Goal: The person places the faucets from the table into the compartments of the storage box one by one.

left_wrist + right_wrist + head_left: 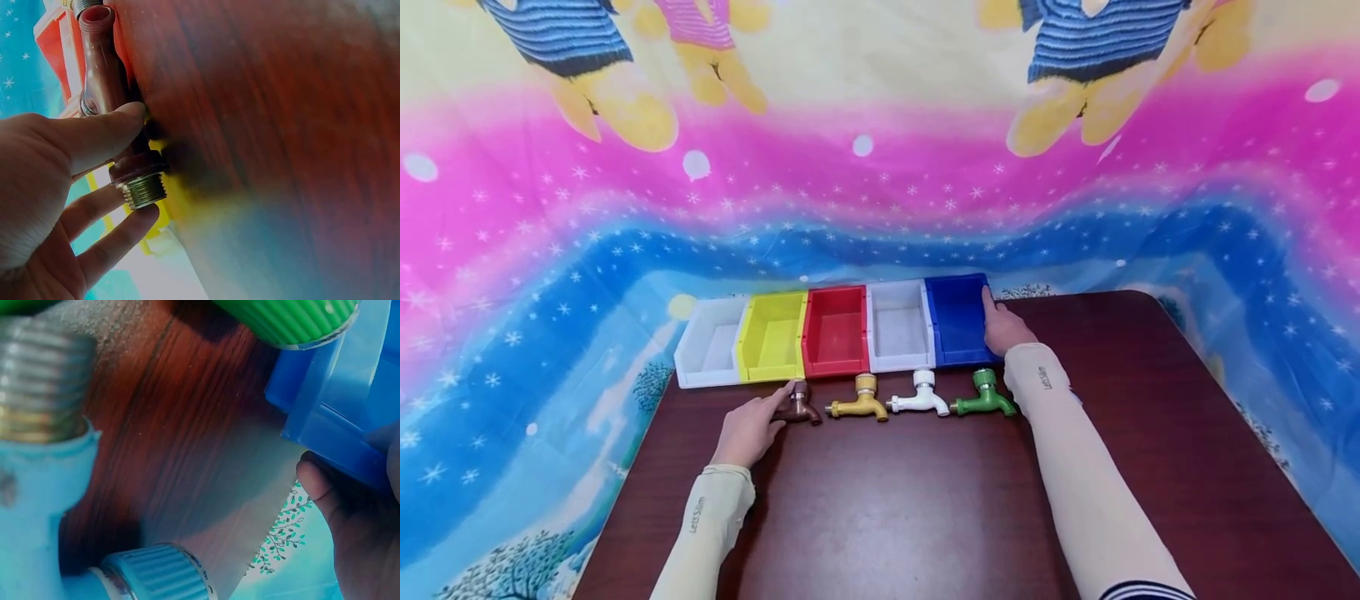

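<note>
My left hand (747, 430) pinches a brown tap (800, 406) at the left end of a row of taps. In the left wrist view the thumb lies across the body of the brown tap (103, 69), and two other fingers extend near its brass threaded end. At the right end of the bins, my right hand (1006, 327) grips the side wall of a blue bin (958, 321). The right wrist view shows digits on either side of that blue wall (331, 434); the remaining fingers are hidden.
Yellow (859, 406), white (919, 402) and green taps (985, 402) stand along the row. Behind them are white (706, 375), yellow (772, 371), red (837, 367) and another white bin (901, 363), side by side. A patterned cloth (850, 192) surrounds the brown table (880, 500).
</note>
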Action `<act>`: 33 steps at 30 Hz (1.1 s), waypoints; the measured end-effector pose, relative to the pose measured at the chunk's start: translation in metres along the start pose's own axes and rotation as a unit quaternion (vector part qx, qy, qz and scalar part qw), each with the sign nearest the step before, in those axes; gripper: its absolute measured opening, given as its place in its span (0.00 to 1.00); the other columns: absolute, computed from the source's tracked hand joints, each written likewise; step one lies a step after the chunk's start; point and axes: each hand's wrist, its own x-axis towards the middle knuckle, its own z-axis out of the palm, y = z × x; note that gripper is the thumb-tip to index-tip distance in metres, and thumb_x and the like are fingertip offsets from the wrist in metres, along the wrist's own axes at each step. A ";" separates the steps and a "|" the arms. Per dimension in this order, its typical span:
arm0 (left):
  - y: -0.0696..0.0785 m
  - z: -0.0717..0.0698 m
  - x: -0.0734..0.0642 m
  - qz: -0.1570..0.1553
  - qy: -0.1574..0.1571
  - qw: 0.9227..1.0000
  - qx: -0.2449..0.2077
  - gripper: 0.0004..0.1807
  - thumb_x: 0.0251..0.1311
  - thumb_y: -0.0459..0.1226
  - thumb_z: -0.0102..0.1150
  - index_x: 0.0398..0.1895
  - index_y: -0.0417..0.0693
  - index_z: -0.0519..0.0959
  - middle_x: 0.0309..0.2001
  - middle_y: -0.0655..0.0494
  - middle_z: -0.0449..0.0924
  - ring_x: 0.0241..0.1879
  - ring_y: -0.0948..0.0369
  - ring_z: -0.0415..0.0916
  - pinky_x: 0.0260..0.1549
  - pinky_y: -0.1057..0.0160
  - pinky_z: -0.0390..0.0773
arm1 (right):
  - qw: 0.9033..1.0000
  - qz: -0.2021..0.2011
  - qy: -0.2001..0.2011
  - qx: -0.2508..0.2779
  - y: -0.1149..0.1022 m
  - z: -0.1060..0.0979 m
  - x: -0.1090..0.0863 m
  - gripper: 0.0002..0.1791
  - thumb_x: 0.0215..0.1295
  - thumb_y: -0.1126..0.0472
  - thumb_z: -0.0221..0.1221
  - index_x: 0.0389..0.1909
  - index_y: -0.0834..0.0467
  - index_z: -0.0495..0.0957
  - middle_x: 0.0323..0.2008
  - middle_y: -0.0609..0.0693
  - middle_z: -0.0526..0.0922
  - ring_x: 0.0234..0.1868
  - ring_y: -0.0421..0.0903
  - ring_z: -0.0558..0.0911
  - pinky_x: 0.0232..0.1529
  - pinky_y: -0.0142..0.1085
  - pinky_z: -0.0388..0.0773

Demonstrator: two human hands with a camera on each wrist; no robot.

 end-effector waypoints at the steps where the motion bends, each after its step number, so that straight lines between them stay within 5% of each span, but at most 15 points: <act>1: -0.001 0.000 0.000 0.000 0.000 1.000 0.005 0.44 0.54 0.35 0.78 0.75 0.62 0.71 0.29 0.52 0.84 0.30 0.51 0.81 0.34 0.47 0.85 | 1.000 -0.001 -0.003 0.003 0.000 -0.001 0.000 0.49 0.78 0.67 0.46 0.83 0.48 0.21 0.79 0.72 0.52 0.27 0.52 0.79 0.32 0.44 0.74; 5: -0.001 0.001 0.000 0.014 0.011 1.000 0.020 0.44 0.53 0.36 0.79 0.75 0.65 0.71 0.22 0.57 0.79 0.23 0.55 0.76 0.27 0.52 0.82 | 1.000 -0.001 -0.010 0.001 0.003 -0.003 -0.002 0.50 0.77 0.68 0.46 0.82 0.49 0.20 0.78 0.74 0.51 0.25 0.52 0.78 0.32 0.45 0.74; 12: -0.004 -0.005 -0.003 0.060 0.073 0.996 0.008 0.44 0.53 0.37 0.79 0.74 0.70 0.72 0.24 0.58 0.83 0.22 0.57 0.77 0.23 0.55 0.79 | 1.000 0.002 -0.016 0.005 0.007 -0.005 -0.005 0.49 0.79 0.66 0.45 0.82 0.49 0.19 0.79 0.74 0.48 0.26 0.53 0.80 0.36 0.47 0.75; 21: -0.019 -0.040 0.011 0.048 0.094 0.994 0.018 0.45 0.52 0.38 0.80 0.74 0.69 0.72 0.25 0.54 0.85 0.22 0.54 0.77 0.20 0.56 0.76 | 1.000 -0.015 -0.020 0.007 0.003 -0.003 0.000 0.47 0.81 0.63 0.44 0.82 0.49 0.20 0.79 0.74 0.47 0.21 0.50 0.76 0.29 0.43 0.74; 33: -0.055 -0.062 0.046 0.019 0.101 0.994 0.034 0.35 0.58 0.36 0.76 0.70 0.64 0.77 0.34 0.46 0.89 0.24 0.48 0.79 0.19 0.49 0.75 | 1.000 -0.022 -0.005 -0.016 0.004 0.001 0.004 0.47 0.81 0.63 0.45 0.83 0.51 0.21 0.76 0.75 0.56 0.25 0.52 0.79 0.34 0.46 0.76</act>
